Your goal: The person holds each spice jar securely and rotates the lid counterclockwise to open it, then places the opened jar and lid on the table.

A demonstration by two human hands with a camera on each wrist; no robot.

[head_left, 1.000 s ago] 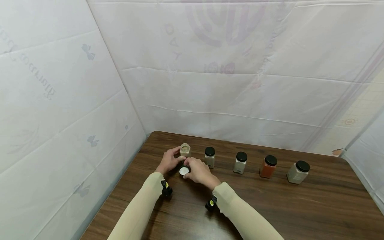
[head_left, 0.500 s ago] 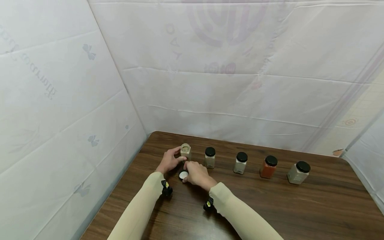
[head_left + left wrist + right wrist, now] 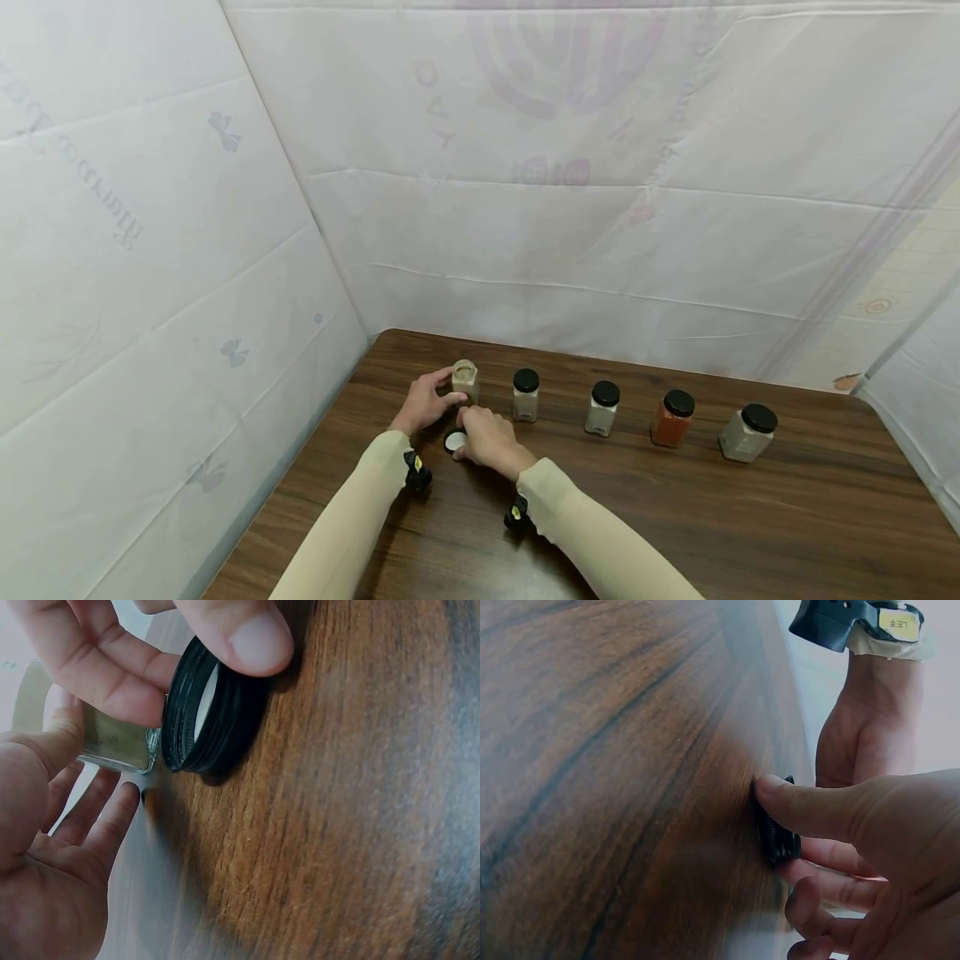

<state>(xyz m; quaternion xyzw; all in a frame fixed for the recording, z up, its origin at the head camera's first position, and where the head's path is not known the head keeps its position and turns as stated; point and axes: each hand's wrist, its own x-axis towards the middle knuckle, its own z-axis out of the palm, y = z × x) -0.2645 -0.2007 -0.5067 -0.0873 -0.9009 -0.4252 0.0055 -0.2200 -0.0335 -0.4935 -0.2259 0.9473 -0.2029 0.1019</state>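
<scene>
A clear glass spice jar (image 3: 465, 385) with beige powder stands uncapped at the left of the wooden table. My left hand (image 3: 423, 404) grips it from the left, the thumb on the near side and the fingers behind. In front of the jar lies its black screw lid (image 3: 453, 442), white inside facing up, low at the tabletop. My right hand (image 3: 489, 437) pinches the lid's rim between thumb and fingers. The left wrist view shows the lid (image 3: 225, 724) close beside the mouth of the jar (image 3: 116, 742). Right fingers partly cover the lid from above.
To the right, spaced in a row, stand black-capped jars: two pale ones (image 3: 526, 398) (image 3: 602, 410), one with orange-red powder (image 3: 671, 419), and a wider pale one (image 3: 746, 435). White printed cloth walls (image 3: 525, 233) border the table behind and on the left.
My right hand has drawn the lid a little toward me and to the left, away from the jar. The left hand and the jar stay in place.
</scene>
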